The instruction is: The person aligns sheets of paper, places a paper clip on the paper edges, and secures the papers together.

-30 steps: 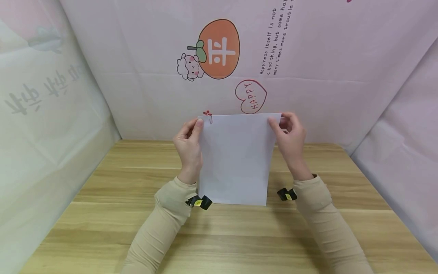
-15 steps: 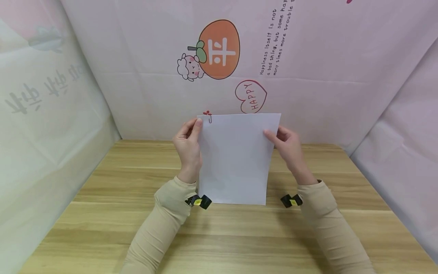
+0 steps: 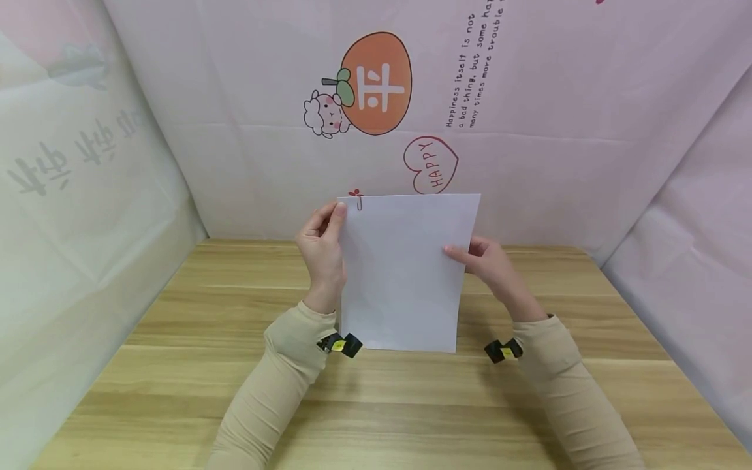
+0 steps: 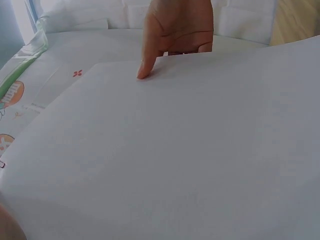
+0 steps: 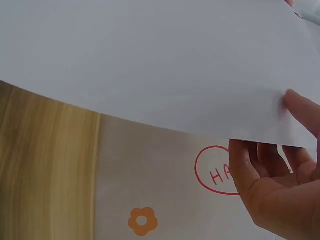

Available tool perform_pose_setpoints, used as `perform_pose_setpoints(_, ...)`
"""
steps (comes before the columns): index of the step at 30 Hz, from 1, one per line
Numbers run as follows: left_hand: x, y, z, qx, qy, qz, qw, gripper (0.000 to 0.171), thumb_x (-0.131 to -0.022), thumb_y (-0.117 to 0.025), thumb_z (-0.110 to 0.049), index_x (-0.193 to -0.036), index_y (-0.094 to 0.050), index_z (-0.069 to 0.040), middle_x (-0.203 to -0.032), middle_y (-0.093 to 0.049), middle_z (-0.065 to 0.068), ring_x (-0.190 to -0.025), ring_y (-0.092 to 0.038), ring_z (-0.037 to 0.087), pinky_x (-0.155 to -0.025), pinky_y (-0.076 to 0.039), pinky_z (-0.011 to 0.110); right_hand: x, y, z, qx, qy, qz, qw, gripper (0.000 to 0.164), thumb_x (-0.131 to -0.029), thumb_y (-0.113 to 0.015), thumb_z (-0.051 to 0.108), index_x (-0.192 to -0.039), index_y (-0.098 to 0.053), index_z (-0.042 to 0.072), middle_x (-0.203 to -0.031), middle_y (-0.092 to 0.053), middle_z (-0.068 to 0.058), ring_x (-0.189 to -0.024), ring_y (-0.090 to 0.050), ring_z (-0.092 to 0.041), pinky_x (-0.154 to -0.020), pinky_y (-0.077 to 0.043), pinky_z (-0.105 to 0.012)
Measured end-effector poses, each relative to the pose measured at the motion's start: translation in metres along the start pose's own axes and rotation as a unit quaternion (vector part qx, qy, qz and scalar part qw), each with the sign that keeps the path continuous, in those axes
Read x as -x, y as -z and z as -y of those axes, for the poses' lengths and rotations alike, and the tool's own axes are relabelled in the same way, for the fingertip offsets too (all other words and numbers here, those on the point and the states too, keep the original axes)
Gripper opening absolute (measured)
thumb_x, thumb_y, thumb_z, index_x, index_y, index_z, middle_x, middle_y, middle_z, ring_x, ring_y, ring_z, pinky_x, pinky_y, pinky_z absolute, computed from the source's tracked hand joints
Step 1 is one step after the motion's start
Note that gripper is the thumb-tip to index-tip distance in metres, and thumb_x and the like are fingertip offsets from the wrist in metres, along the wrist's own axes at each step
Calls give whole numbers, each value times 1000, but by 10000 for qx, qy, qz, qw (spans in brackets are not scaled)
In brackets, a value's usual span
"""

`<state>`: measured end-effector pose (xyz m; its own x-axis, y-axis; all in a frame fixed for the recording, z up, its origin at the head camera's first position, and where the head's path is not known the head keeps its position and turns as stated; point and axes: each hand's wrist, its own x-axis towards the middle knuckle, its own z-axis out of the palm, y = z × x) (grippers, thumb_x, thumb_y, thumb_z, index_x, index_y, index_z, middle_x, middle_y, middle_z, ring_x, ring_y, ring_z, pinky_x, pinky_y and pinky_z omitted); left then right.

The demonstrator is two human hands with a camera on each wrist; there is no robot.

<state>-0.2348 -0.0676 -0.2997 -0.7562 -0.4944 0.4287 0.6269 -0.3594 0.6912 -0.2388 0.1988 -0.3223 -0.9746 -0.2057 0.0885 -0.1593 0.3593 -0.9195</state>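
Note:
A white sheet of paper stands upright in front of the person, held above the wooden table. My left hand pinches its upper left corner, thumb in front. Close to that thumb, a paper clip with a red flower top sits on the upper edge. Partway down the right edge, my right hand holds the paper with the thumb on the front face and the fingers behind. The right wrist view shows this hand's fingers under the sheet's edge.
The wooden table spreads below both arms. Behind it hangs a pale printed cloth with an orange fruit drawing and a red heart. Similar cloth covers the sides. Each wrist wears a small black camera.
My right hand has slid down the paper's right edge from the upper right corner. The left hand and the paper have barely moved.

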Motion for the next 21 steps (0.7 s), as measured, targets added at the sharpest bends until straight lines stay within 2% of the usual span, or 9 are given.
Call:
perform_pose_setpoints(3,0,0,1,30,13,-1,10000,11,-82,-72,-6,-91,-73,2,-78,-66,-3,-75,-55,12,-71,-46,19,0,0,-4,52,-20,297,9995,47,-89,-66,34,-120,-59,-1,-106,-67,-3,-94,-62,-10,-82,-51,-25)
perform_pose_setpoints(6,0,0,1,19,18,-3,10000,10,-82,-73,-6,-90,-73,0,-79,-66,-3,-75,-55,12,-71,-46,20,0,0,-8,-49,40,422,9991,45,-89,-67,30,-120,-59,-2,-104,-68,-1,-94,-63,-11,-81,-52,-27)
perform_pose_setpoints(11,0,0,2,-48,32,15,10000,12,-82,-73,-8,-91,-73,0,-80,-66,-3,-76,-55,12,-70,-46,20,-1,-2,-12,-325,-32,427,9986,47,-89,-67,29,-123,-56,-2,-108,-65,-2,-95,-63,-11,-81,-53,-27)
perform_pose_setpoints(15,0,1,2,-80,6,29,10000,11,-82,-73,-7,-90,-72,0,-80,-66,-3,-76,-55,12,-70,-46,19,-2,-7,-13,-559,-287,389,9973,51,-89,-67,30,-127,-53,-1,-117,-60,-9,-97,-62,-11,-81,-54,-28)
perform_pose_setpoints(21,-1,3,4,-188,20,93,9998,16,-83,-72,-10,-92,-71,4,-79,-66,-4,-74,-53,11,-69,-45,20,-2,-12,-14,-610,-604,210,9961,58,-88,-67,35,-132,-49,1,-126,-55,-16,-98,-62,-11,-82,-54,-29)
